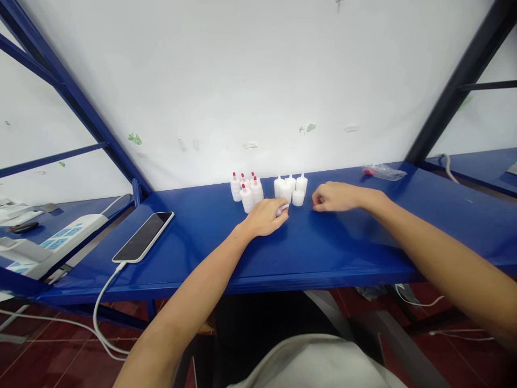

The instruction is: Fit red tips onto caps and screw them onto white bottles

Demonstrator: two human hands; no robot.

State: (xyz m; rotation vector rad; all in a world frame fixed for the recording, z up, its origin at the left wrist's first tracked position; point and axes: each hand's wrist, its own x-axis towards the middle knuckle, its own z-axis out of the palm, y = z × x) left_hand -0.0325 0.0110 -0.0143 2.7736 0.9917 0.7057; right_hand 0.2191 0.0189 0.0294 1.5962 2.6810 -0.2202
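Note:
In my left hand (pixel 267 216) the fingers are curled round a white pointed nozzle (pixel 283 209), its tip aimed right. Whether a bottle body is hidden in the palm I cannot tell. Over to the right, my right hand (pixel 333 196) is closed in a pinch, with a small red cap (pixel 314 205) showing at the fingertips. Several white squeeze bottles with red-capped tips (pixel 247 198) stand just behind my left hand. Between the hands is a group of white bottles with uncapped nozzles (pixel 285 188). At their front stands a short white piece (pixel 298 198) with no nozzle visible.
A phone (pixel 143 238) with a white charging cable (pixel 99 302) lies on the blue table (pixel 194 253) at left. Toward the back right is a clear plastic bag (pixel 383 172) with something red inside. A white power strip (pixel 68 237) sits at far left; blue frame posts flank the table.

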